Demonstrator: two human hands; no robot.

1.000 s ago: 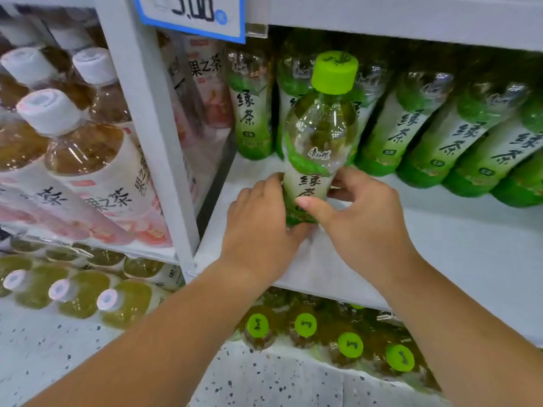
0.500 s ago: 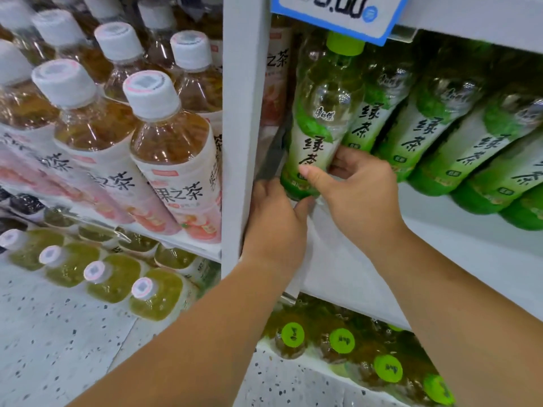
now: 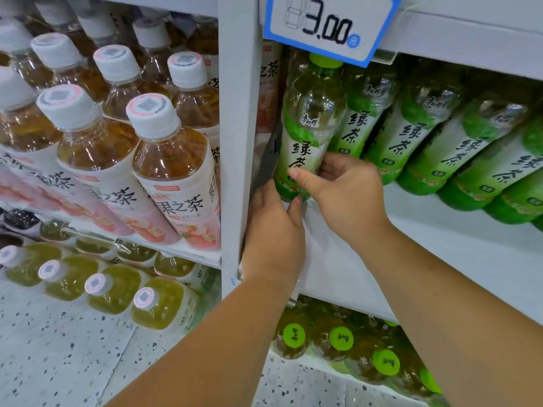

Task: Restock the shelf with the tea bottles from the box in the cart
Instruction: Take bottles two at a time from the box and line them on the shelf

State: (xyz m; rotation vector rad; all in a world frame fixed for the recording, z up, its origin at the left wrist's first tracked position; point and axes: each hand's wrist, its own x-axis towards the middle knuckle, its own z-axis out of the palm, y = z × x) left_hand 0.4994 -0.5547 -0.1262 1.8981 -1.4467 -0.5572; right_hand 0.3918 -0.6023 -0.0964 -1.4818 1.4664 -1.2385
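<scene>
The right hand [image 3: 343,190] is closed around the lower part of a green tea bottle [image 3: 308,124], the thumb laid across the front of its label and the fingers curled behind. The left hand [image 3: 273,230] is pressed against the bottle's base from the left and below, its fingers partly curled; how firmly it grips cannot be told. The bottle is held upright at the far left end of the white shelf [image 3: 440,248], just beside the grey upright post [image 3: 238,113] that bounds the bay. Its green cap is partly hidden behind the blue-edged price tag [image 3: 329,24], marked 3.00, hanging from the shelf above. On its right, a row of green tea bottles [image 3: 426,142] is ranged along the back of the shelf, the nearest one touching or almost touching the held bottle. A broad bare strip of shelf is left open in front of that row, out to the front edge. Left of the post, white-capped peach tea bottles [image 3: 173,160] are packed up to their shelf's front edge. Below, green-capped bottles [image 3: 340,339] are seen from above, and a speckled floor [image 3: 58,362] lies beneath.
</scene>
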